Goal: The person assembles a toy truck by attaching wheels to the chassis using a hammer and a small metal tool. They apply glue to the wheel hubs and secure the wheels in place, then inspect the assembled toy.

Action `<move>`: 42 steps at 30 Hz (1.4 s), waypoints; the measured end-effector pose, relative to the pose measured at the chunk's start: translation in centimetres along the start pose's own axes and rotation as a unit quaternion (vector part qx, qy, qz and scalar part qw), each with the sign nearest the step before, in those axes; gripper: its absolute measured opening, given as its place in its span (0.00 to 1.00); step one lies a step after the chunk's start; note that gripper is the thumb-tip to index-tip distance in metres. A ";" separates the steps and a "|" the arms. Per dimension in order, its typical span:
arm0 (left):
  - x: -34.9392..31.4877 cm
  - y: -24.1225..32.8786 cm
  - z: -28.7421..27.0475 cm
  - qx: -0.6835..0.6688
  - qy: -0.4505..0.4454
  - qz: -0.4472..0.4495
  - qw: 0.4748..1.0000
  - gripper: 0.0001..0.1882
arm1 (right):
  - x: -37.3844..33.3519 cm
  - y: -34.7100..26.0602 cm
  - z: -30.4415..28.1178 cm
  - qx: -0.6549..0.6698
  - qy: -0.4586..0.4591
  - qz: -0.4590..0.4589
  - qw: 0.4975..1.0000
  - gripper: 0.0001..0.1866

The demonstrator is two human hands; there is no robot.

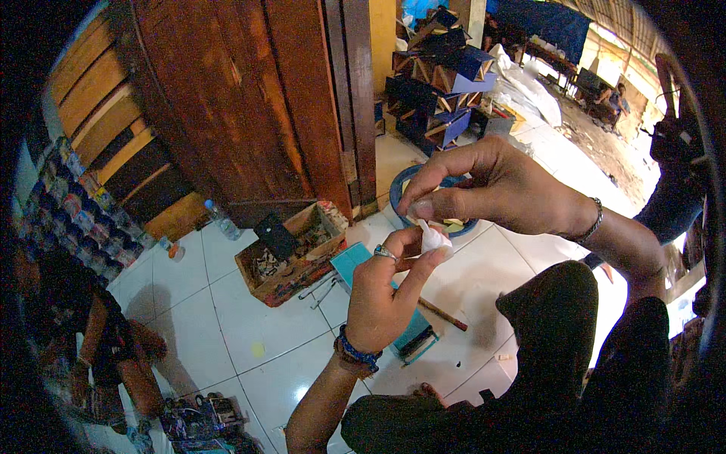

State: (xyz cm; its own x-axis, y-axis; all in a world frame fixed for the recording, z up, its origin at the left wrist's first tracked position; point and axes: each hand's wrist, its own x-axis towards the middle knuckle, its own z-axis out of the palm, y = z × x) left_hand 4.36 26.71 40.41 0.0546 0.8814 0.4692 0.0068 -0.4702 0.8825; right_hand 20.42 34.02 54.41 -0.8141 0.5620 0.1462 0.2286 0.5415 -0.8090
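Note:
My left hand (387, 299), with a ring and a blue beaded bracelet, is closed on a small crumpled white wad (434, 237), paper or cloth. It pinches the wad between thumb and fingers. Just above it, my right hand (491, 189) is closed in a pinch, thumb against forefinger, its fingertips close to the wad's top. What those fingertips hold, if anything, is too small to make out. Below my hands a flat turquoise board-like thing (352, 261) with a dark bar at its near end lies on the tiles, a brown stick (445, 314) beside it.
A blue basin (395, 189) with yellowish pieces stands behind my hands. Left of it sits a worn box (261, 281) of scraps, near a brown wooden panel (227, 98). Dark blue boxes (446, 83) are stacked behind. Another person (98, 333) sits at the left.

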 end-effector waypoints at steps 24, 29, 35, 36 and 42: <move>1.8 0.6 10.0 0.223 -0.089 -0.109 0.965 0.13 | -11.2 8.1 -6.3 -0.476 -0.098 -0.284 0.827 0.10; 2.2 0.6 12.0 0.261 -0.067 -0.102 0.958 0.11 | -12.3 10.2 -7.6 -0.476 -0.077 -0.330 0.812 0.09; 3.0 -0.4 13.6 0.237 -0.052 -0.126 0.962 0.11 | -13.0 12.1 -9.1 -0.461 -0.064 -0.351 0.812 0.08; 3.2 -0.6 13.7 0.235 -0.062 -0.123 0.962 0.11 | -13.1 12.4 -9.3 -0.461 -0.071 -0.355 0.810 0.08; 3.3 -1.4 14.1 0.208 -0.074 -0.104 0.970 0.11 | -13.7 13.1 -9.3 -0.463 -0.019 -0.375 0.803 0.08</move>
State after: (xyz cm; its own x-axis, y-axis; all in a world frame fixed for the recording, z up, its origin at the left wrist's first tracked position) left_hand 18.59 29.62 40.29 0.1514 0.9575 0.2456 0.4327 -0.2876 0.8544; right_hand 39.59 39.24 47.11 -0.9199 -0.1498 0.3625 -0.0497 0.9613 0.2711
